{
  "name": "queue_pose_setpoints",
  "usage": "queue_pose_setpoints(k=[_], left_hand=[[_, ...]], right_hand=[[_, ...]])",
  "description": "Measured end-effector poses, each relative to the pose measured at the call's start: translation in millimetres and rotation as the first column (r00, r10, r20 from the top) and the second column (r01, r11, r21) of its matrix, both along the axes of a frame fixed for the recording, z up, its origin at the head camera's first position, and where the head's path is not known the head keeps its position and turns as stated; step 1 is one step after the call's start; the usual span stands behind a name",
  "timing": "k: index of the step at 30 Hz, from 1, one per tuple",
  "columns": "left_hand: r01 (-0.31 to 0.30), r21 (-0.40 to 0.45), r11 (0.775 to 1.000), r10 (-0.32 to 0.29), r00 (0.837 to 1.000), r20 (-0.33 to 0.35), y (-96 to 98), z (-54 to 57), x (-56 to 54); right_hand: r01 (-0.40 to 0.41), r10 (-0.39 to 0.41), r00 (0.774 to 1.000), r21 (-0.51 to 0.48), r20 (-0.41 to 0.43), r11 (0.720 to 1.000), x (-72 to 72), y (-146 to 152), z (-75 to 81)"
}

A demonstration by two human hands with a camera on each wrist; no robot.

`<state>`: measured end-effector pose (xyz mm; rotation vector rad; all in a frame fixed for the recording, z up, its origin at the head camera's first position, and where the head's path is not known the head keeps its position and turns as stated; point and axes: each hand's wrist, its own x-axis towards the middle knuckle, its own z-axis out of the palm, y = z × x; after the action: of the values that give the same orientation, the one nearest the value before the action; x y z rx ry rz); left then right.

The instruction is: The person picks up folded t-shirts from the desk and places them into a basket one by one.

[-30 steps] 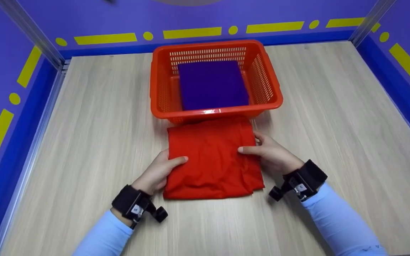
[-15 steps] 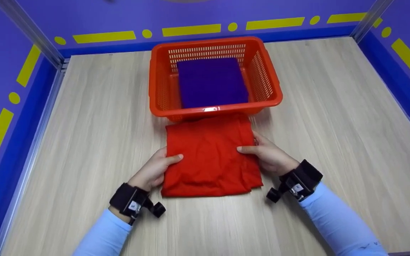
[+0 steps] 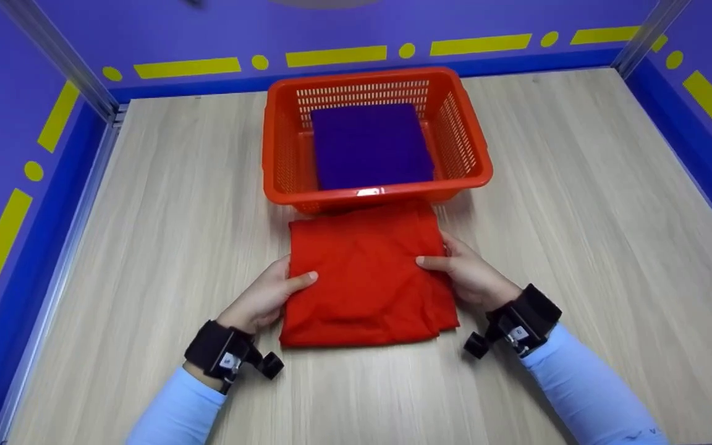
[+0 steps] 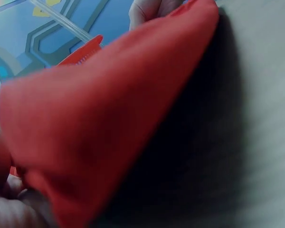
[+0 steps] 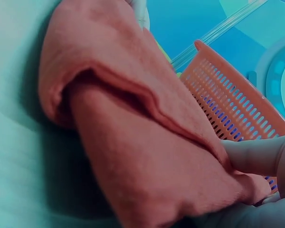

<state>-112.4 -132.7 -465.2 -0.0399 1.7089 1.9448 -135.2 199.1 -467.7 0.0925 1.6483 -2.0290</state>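
A folded red cloth (image 3: 365, 278) lies between my two hands, just in front of the basket. My left hand (image 3: 263, 296) grips its left edge, thumb on top and fingers underneath. On the opposite edge my right hand (image 3: 473, 272) holds it the same way. The left wrist view shows the cloth (image 4: 95, 109) above a dark shadow. Folded layers of the cloth (image 5: 142, 142) appear in the right wrist view, pinched by the right thumb (image 5: 251, 154). The fingers beneath are mostly hidden.
An orange-red plastic basket (image 3: 371, 193) with slotted walls stands behind the cloth. Inside it lies a folded dark purple cloth (image 3: 371, 145). The pale wooden table (image 3: 164, 216) is bounded by blue-purple panels (image 3: 343, 28) with yellow marks at the back and sides.
The red cloth and both hands stay almost in place. The whole view shifts slightly, and the left thumb lies a little nearer the cloth's left edge than a second ago.
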Motion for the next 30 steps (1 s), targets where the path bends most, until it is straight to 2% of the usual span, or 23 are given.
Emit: queue_pose_setpoints(k=[6,16,24,30], left_hand=[[0.007,-0.019,1.000,-0.008,0.999,-0.054,-1.0,8.5,5.7],[0.038,-0.024,0.999,-0.039,0.997,-0.063,-2.6,40.4,14.7],[0.093,0.071,0.993,-0.089,0.994,-0.063,-8.0,72.7,22.5],[0.085,0.140,0.987,-0.077,0.995,-0.062,-6.7,96.3,22.0]], right_hand=[[-0.017,0.017,1.000,-0.007,0.010,1.000,7.9,1.9,7.3],[-0.075,0.075,0.997,-0.060,-0.004,0.995,18.5,6.6,34.6],[-0.122,0.118,0.992,-0.092,-0.048,0.988,23.4,13.7,67.4],[-0.119,0.111,0.991,-0.105,-0.077,0.987,19.8,15.7,90.0]])
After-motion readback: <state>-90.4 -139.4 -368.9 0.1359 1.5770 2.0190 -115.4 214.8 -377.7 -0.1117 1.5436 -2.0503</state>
